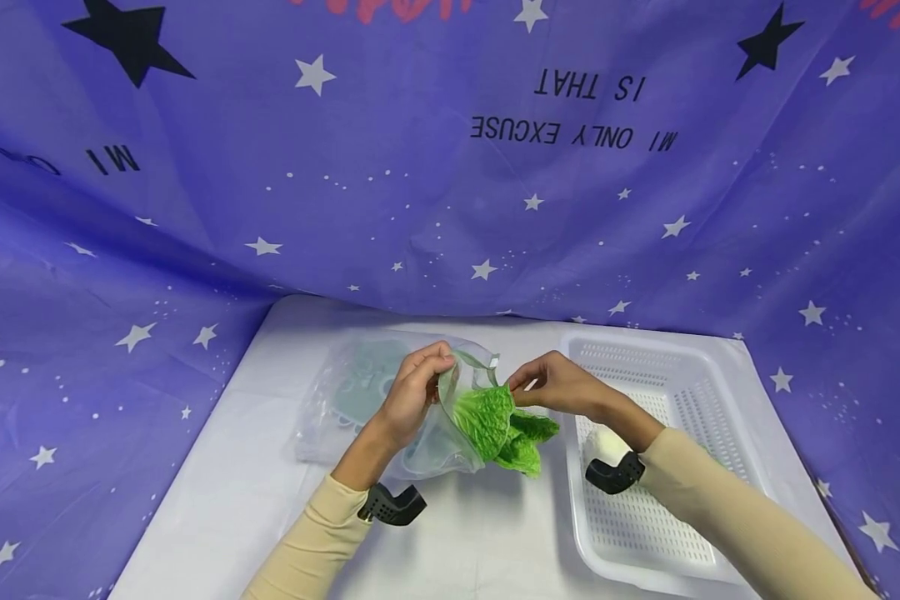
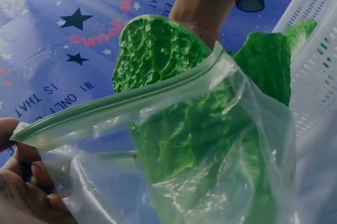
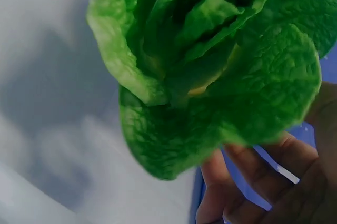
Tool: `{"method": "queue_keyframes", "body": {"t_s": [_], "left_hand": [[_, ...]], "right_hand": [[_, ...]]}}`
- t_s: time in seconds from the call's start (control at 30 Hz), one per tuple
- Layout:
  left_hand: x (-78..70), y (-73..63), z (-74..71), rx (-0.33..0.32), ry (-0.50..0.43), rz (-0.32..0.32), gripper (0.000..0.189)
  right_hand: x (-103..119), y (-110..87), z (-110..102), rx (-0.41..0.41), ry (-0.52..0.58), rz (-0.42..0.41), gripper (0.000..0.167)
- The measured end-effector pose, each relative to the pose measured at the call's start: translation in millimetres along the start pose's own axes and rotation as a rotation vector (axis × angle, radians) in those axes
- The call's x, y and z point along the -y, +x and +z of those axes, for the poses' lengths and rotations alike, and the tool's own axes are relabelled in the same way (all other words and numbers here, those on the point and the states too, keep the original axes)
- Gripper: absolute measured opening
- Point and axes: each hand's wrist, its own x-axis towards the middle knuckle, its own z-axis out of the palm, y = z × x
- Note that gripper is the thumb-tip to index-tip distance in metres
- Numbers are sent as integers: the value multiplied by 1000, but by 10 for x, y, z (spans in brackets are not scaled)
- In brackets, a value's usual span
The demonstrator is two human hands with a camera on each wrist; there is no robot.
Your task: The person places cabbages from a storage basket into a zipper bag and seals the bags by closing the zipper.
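A clear zip bag [image 1: 435, 450] with a green zip strip is held up over the table. My left hand [image 1: 408, 396] pinches its mouth at one end of the strip, seen close in the left wrist view. A head of green lettuce [image 1: 487, 421] with crinkled leaves sits partly inside the mouth. Its leafy end sticks out to the right, and through the film the rest shows green [image 2: 200, 155]. My right hand [image 1: 558, 383] holds the lettuce by an outer leaf, thumb on one side and fingers [image 3: 253, 166] behind; the leaf hides some fingertips.
A white perforated basket [image 1: 581, 533] stands on the right of the table under my right forearm, with a rounded whitish thing [image 1: 607, 446] inside. Clear plastic with a pale green print [image 1: 367, 375] lies flat at left. A purple star-patterned cloth [image 1: 420, 208] hangs behind the white table [image 1: 450, 542].
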Motion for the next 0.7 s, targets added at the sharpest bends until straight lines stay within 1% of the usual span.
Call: {"method": "queue_keyframes", "body": {"t_s": [0.07, 0.13, 0.27, 0.37, 0.5, 0.57, 0.7], "left_hand": [[2, -3, 6, 7, -5, -6, 29], [3, -5, 7, 14, -6, -9, 29], [0, -11, -5, 14, -17, -11, 29], [-5, -17, -24, 13, -25, -7, 29], [-18, -26, -38, 26, -34, -3, 29], [-21, -31, -42, 34, -38, -5, 29], [-25, -39, -67, 31, -44, -8, 29]], "right_hand": [[15, 16, 26, 2, -17, -21, 16], [25, 25, 55, -14, -46, -43, 14], [20, 37, 99, -48, -137, -133, 11], [22, 52, 134, -31, -170, -173, 6], [20, 80, 179, 4, -149, -169, 7], [14, 88, 191, -11, -155, -170, 9], [29, 79, 182, -51, -143, -166, 10]]}}
